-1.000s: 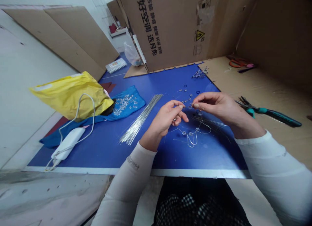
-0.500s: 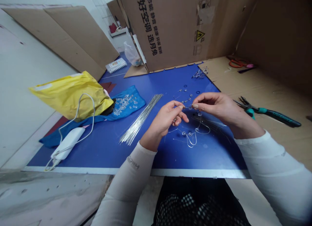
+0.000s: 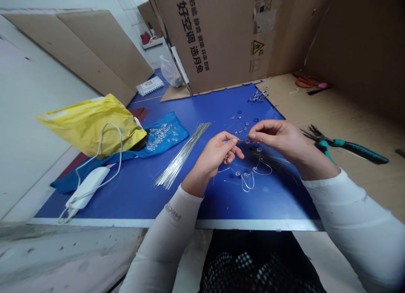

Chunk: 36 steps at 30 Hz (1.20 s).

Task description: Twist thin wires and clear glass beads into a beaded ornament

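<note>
My left hand (image 3: 222, 151) pinches a thin wire between thumb and forefinger, with its other fingers curled below. Opposite it, my right hand (image 3: 274, 142) pinches the same strand at thumb and fingertip. From the hands hangs a loop of clear beads on wire (image 3: 246, 175), with bare wire curls sticking out along it. One clear bead (image 3: 259, 149) shows just under my right fingers. Another bead lies against the curled left fingers. Behind the hands, small loose beads (image 3: 247, 124) and dark rings (image 3: 239, 111) are on the blue tabletop (image 3: 190, 204).
Left of my hands lie a bundle of straight wires (image 3: 182, 156), a blue cloth with clear beads (image 3: 183, 135), a yellow bag (image 3: 95, 124) and a white corded device (image 3: 88, 187). Pliers (image 3: 357, 149) and orange scissors (image 3: 306, 82) rest on cardboard at right. A cardboard box (image 3: 228, 40) stands behind.
My right hand has shifted very slightly to the left, toward my left hand. Both hands keep their pinch on the wire, and the beaded loop hangs much as before.
</note>
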### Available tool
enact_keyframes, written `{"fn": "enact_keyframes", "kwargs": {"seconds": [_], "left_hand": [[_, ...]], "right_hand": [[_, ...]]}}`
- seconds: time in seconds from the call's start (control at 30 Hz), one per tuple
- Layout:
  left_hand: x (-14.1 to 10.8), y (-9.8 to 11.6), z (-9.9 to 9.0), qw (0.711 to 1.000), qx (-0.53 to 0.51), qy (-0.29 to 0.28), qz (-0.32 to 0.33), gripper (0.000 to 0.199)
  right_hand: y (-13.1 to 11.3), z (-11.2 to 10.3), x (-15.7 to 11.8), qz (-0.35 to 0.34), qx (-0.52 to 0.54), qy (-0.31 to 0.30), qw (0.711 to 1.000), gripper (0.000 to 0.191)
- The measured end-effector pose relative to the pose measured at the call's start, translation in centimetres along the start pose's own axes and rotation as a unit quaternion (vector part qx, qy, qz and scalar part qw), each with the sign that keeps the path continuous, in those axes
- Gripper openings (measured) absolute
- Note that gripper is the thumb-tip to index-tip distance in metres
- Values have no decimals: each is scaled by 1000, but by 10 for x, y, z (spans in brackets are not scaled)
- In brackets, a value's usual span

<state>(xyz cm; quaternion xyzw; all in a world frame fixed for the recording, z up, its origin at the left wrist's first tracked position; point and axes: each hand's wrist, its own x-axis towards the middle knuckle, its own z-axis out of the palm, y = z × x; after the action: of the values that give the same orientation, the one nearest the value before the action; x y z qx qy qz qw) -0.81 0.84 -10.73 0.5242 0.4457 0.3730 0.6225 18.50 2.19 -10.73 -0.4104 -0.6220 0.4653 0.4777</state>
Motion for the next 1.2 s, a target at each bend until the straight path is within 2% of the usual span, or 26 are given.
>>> {"fn": "enact_keyframes", "kwargs": {"seconds": [0.37, 1.2], "left_hand": [[0, -1, 0, 1000, 4, 3, 4, 9], [-1, 0, 2, 999, 25, 21, 6, 14]], "right_hand": [[-2, -3, -1, 4, 1, -25, 1000, 17], [5, -2, 0, -8, -70, -8, 997, 18]]}}
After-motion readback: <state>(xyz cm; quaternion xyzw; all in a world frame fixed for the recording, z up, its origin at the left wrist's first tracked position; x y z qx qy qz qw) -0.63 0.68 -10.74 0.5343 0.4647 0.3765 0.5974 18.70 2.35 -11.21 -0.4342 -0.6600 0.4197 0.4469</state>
